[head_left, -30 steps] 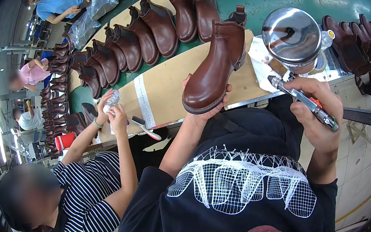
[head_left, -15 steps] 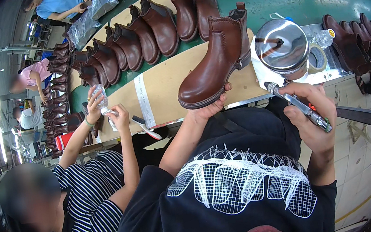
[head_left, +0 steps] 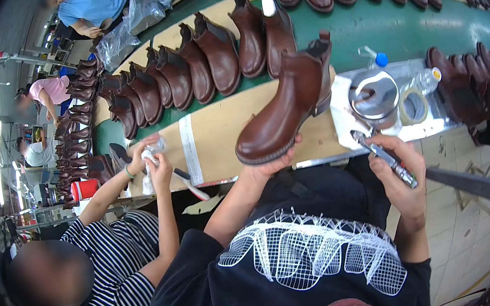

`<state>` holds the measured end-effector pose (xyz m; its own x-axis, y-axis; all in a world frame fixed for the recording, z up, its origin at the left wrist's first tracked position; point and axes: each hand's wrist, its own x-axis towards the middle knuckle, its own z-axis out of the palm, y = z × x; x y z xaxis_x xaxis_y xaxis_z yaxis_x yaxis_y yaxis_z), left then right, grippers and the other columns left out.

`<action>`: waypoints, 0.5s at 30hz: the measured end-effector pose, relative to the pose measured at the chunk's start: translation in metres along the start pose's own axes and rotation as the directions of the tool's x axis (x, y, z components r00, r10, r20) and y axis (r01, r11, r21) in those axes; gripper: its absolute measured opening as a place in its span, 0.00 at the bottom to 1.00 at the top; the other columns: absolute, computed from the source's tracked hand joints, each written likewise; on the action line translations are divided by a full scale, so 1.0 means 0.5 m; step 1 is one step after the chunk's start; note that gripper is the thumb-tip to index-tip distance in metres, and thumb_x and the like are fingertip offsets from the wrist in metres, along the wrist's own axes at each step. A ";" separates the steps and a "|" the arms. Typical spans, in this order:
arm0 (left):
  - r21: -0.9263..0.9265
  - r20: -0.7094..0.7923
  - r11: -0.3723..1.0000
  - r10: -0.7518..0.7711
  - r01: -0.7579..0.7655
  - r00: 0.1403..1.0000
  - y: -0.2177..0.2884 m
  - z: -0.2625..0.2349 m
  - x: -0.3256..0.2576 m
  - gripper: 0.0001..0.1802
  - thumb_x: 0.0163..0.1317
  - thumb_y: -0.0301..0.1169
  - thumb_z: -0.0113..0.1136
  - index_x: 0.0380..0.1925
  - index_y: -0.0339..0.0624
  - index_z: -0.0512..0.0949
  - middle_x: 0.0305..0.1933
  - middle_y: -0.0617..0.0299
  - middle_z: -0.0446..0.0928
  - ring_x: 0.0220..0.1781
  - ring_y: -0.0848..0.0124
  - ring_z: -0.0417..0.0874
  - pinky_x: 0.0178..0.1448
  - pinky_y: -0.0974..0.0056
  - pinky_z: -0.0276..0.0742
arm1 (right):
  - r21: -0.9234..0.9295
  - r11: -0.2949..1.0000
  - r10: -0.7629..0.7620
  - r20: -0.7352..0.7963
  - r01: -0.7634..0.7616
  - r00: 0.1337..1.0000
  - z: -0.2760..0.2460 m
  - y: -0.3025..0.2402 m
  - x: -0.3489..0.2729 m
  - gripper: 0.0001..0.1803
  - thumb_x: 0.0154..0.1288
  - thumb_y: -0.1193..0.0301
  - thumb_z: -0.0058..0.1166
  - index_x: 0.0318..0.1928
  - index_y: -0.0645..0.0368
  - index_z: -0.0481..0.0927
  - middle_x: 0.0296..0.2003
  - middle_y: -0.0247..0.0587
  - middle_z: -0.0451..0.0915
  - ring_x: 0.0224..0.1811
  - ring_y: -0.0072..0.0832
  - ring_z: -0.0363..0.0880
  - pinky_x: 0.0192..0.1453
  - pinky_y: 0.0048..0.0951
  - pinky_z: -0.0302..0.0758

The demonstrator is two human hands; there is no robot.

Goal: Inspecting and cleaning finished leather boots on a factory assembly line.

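Observation:
My left hand holds up a brown leather ankle boot from beneath. Its fingers are closed round the sole, and the toe points to the left. To the right of the boot, my right hand is wrapped round a metal spray gun. A shiny round metal cup sits at the gun's front end and seems to belong to it. The gun is apart from the boot. White cloth or paper lies behind the cup.
Brown boots stand in rows along the green bench. A tape roll and a clear bottle lie at right. At left a co-worker in a striped shirt handles a small clear bottle, near a white-handled brush.
My right hand, with the spray gun and cup, is lower and farther from the camera. The boot is turned slightly in my left hand. The co-worker's hands have come down with the bottle.

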<state>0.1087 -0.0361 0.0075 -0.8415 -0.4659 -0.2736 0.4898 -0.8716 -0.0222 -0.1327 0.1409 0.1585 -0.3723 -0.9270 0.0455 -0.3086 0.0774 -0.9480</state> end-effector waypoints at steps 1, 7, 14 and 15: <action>-0.063 0.123 0.986 -0.145 0.154 0.982 0.021 0.004 -0.007 0.46 0.62 0.60 0.51 0.72 0.41 0.59 0.65 0.27 0.65 0.55 0.34 0.79 0.50 0.37 0.83 | 0.062 0.998 0.033 -0.010 -0.032 0.999 -0.006 0.011 -0.001 0.15 0.55 0.76 0.64 0.45 0.60 0.84 0.38 0.36 0.85 0.37 0.25 0.75 0.48 0.26 0.67; 0.358 0.327 0.922 0.022 -0.146 0.945 0.137 0.092 0.059 0.47 0.58 0.60 0.51 0.71 0.41 0.60 0.66 0.40 0.70 0.60 0.42 0.78 0.46 0.33 0.83 | 0.260 0.962 0.087 -0.017 -0.080 0.996 -0.031 0.038 0.013 0.11 0.63 0.82 0.56 0.46 0.67 0.81 0.35 0.32 0.80 0.35 0.14 0.73 0.39 0.17 0.70; 0.326 0.281 0.906 0.181 -0.271 0.943 0.398 0.343 0.245 0.37 0.62 0.52 0.46 0.66 0.42 0.66 0.65 0.42 0.70 0.63 0.44 0.74 0.64 0.37 0.72 | 0.245 0.941 0.214 0.094 -0.231 0.972 -0.033 0.018 0.067 0.13 0.64 0.78 0.50 0.47 0.68 0.81 0.33 0.38 0.82 0.35 0.18 0.77 0.41 0.19 0.70; 0.328 0.209 0.889 0.262 -0.320 0.942 0.426 0.361 0.302 0.35 0.62 0.52 0.45 0.65 0.42 0.67 0.65 0.43 0.70 0.63 0.45 0.74 0.64 0.37 0.71 | 0.272 0.939 0.199 0.070 -0.211 0.977 -0.022 0.033 0.074 0.14 0.63 0.78 0.51 0.48 0.68 0.81 0.33 0.38 0.82 0.35 0.18 0.77 0.40 0.19 0.70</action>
<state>0.0449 -0.3196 0.1353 -0.7120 -0.6993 -0.0628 0.6299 -0.6757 0.3830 -0.1614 0.1118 0.1482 -0.3639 -0.9165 -0.1664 0.0273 0.1681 -0.9854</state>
